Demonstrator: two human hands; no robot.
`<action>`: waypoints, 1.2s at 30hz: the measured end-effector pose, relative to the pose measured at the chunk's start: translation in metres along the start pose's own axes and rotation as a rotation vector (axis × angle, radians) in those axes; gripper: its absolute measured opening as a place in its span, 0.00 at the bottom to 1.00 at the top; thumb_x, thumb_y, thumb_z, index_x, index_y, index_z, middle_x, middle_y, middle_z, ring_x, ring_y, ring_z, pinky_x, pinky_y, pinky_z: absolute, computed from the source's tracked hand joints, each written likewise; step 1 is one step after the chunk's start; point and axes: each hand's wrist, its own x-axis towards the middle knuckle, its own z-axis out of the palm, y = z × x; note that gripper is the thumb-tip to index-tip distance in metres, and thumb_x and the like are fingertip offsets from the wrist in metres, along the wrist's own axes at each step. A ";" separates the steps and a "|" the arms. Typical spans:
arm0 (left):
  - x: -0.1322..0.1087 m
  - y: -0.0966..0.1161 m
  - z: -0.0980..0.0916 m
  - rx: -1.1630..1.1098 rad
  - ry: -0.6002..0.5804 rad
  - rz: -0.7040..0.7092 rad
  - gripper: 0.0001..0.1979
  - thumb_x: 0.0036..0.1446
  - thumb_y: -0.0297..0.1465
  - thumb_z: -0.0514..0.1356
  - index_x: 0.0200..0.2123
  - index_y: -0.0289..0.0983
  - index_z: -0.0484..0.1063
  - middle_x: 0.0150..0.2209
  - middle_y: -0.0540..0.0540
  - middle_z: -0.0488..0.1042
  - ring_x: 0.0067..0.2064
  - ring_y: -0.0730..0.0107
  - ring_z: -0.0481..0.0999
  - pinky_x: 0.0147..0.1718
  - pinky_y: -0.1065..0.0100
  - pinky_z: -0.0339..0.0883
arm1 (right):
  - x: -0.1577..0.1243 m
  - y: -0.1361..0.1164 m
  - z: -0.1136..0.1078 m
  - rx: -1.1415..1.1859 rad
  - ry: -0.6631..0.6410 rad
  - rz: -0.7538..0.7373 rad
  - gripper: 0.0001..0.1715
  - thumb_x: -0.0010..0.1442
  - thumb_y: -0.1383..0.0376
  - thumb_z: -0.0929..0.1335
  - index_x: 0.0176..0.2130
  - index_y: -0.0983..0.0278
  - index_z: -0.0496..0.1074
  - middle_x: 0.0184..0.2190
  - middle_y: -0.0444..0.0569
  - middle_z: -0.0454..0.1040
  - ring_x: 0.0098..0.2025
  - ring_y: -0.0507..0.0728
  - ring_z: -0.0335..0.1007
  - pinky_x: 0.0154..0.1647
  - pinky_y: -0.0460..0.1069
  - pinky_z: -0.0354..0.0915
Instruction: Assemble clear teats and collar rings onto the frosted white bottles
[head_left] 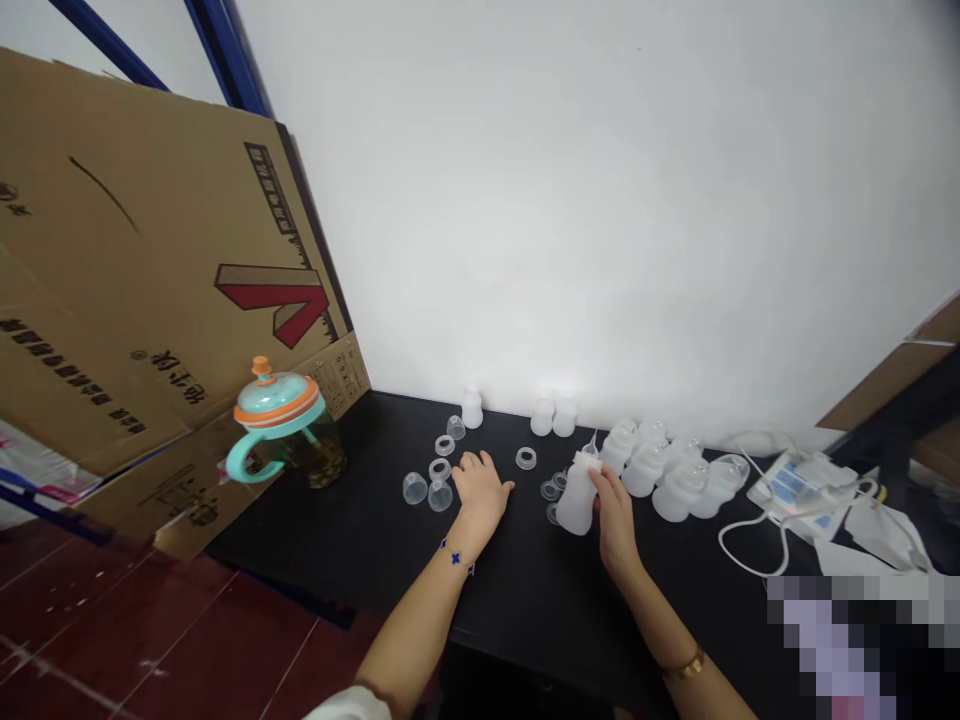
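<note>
My right hand (616, 520) is closed around a translucent white baby bottle (576, 498), which stands slightly tilted with a clear nipple (592, 443) on its top. My left hand (480, 488) reaches low over the black table, fingers spread, holding nothing that shows. Just left of its fingers is a white screw ring (439, 468), with another ring (445, 446) behind it. Clear dome caps (414, 488) lie to the left of that hand. Between my hands sits a third ring (526, 458). Small clear nipples (550, 490) lie beside the held bottle, partly hidden by it.
Capped bottles (681, 492) cluster at right, near a white cable (742, 560) and papers. Uncapped bottles (472, 409) stand along the wall. A teal-handled pitcher (289, 430) of dark liquid stands left, before a large cardboard box (150, 250). The black table (352, 540) has its front edge near me.
</note>
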 end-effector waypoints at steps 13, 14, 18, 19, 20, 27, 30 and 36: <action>-0.001 0.004 -0.016 -0.112 -0.078 -0.012 0.25 0.56 0.34 0.68 0.55 0.30 0.71 0.50 0.28 0.75 0.53 0.44 0.73 0.43 0.58 0.69 | -0.001 0.000 0.000 0.038 -0.021 0.026 0.27 0.52 0.47 0.75 0.45 0.61 0.78 0.39 0.48 0.78 0.39 0.60 0.71 0.35 0.49 0.66; -0.002 0.005 -0.017 -0.132 -0.071 0.021 0.23 0.57 0.32 0.67 0.54 0.31 0.71 0.49 0.29 0.76 0.53 0.45 0.73 0.43 0.59 0.69 | -0.001 0.000 0.000 0.035 -0.026 0.023 0.27 0.52 0.47 0.75 0.45 0.61 0.78 0.39 0.48 0.78 0.38 0.60 0.71 0.34 0.49 0.66; -0.008 0.014 -0.018 -0.224 -0.072 0.192 0.18 0.57 0.32 0.66 0.50 0.36 0.72 0.49 0.34 0.76 0.54 0.48 0.73 0.46 0.59 0.69 | -0.001 0.000 0.000 0.015 -0.031 0.005 0.26 0.53 0.47 0.74 0.45 0.61 0.77 0.37 0.47 0.77 0.36 0.59 0.70 0.33 0.48 0.65; -0.009 0.017 -0.016 -0.250 -0.078 0.236 0.18 0.57 0.32 0.66 0.51 0.37 0.72 0.50 0.35 0.76 0.54 0.48 0.72 0.47 0.58 0.69 | -0.001 0.000 0.000 0.011 -0.027 0.003 0.26 0.53 0.47 0.74 0.44 0.61 0.78 0.36 0.46 0.77 0.36 0.58 0.70 0.33 0.48 0.65; -0.011 0.020 -0.014 -0.278 -0.085 0.282 0.20 0.57 0.31 0.66 0.52 0.37 0.72 0.50 0.35 0.76 0.55 0.47 0.72 0.48 0.57 0.69 | -0.001 0.000 0.000 0.009 -0.021 0.001 0.25 0.53 0.47 0.74 0.44 0.61 0.78 0.36 0.46 0.77 0.36 0.58 0.70 0.32 0.48 0.65; -0.020 0.031 0.000 -0.469 -0.114 0.498 0.25 0.56 0.27 0.64 0.58 0.39 0.69 0.57 0.40 0.74 0.59 0.51 0.70 0.57 0.57 0.65 | -0.001 0.001 0.001 0.049 -0.033 -0.006 0.22 0.54 0.49 0.74 0.42 0.60 0.78 0.35 0.45 0.78 0.36 0.58 0.71 0.32 0.48 0.65; -0.018 0.031 0.002 -0.552 -0.103 0.495 0.26 0.54 0.23 0.64 0.57 0.38 0.70 0.56 0.40 0.74 0.59 0.52 0.70 0.58 0.57 0.64 | -0.001 0.002 0.002 0.060 -0.038 0.005 0.23 0.54 0.49 0.75 0.43 0.60 0.78 0.36 0.45 0.79 0.37 0.58 0.72 0.33 0.48 0.66; -0.010 0.028 -0.002 -0.822 0.021 0.400 0.23 0.50 0.23 0.68 0.51 0.40 0.76 0.52 0.42 0.78 0.55 0.52 0.74 0.55 0.57 0.66 | -0.003 0.001 0.002 0.087 -0.055 0.029 0.25 0.52 0.48 0.76 0.43 0.61 0.79 0.38 0.47 0.80 0.37 0.59 0.75 0.34 0.48 0.68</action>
